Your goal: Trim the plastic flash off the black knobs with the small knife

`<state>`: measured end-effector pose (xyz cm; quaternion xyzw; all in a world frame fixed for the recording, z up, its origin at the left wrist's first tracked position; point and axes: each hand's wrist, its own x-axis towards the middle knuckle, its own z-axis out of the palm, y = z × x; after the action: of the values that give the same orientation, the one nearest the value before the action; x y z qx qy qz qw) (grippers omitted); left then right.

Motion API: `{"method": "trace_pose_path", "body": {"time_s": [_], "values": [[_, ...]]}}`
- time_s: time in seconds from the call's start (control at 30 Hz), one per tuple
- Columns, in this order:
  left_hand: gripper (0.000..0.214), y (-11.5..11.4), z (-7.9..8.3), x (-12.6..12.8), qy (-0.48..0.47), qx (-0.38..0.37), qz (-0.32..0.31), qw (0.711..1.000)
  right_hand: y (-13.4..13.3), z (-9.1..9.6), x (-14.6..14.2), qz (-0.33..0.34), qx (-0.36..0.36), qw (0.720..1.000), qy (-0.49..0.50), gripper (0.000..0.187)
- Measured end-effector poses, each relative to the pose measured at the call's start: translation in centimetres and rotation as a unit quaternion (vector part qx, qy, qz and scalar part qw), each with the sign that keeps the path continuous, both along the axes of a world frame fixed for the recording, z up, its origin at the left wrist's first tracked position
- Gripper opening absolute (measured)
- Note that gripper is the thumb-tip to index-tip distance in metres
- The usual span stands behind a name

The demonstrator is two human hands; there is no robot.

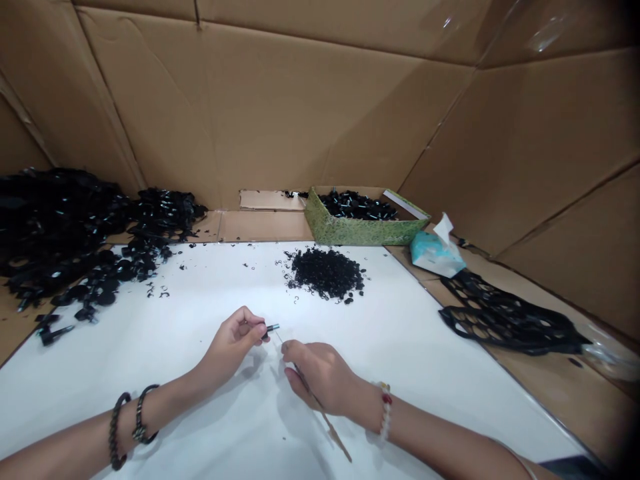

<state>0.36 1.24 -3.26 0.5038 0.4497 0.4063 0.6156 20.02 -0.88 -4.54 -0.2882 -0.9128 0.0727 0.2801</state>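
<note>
L hand: pinching w/ fingertips, wrist bending in | R hand: curling fingers, palm down | L forearm & R forearm: angling inward, hands just apart

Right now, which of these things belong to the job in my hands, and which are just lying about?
Job: left hand pinching a small black metal-tipped part; right hand holding a thin pointed tool; probably the pile of small black rings.

Lying about: tissue packet; perforated black sheet.
</note>
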Motion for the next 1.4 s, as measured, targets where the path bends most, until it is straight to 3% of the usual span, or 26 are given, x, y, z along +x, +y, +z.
{"method": "trace_pose_path", "body": {"time_s": [0.9,1.4], "values": [[0.023,-0.01,-0.27,-0.18,-0.016,-0.002,-0.016,1.0,-0.01,-0.11,-0.05,-0.001,0.003,1.0,-0.006,0.012],[0.023,-0.09,-0.36,-0.15,-0.024,-0.01,-0.032,0.999,0.05,-0.22,-0.17,-0.013,0.045,0.999,-0.001,0.007]]}}
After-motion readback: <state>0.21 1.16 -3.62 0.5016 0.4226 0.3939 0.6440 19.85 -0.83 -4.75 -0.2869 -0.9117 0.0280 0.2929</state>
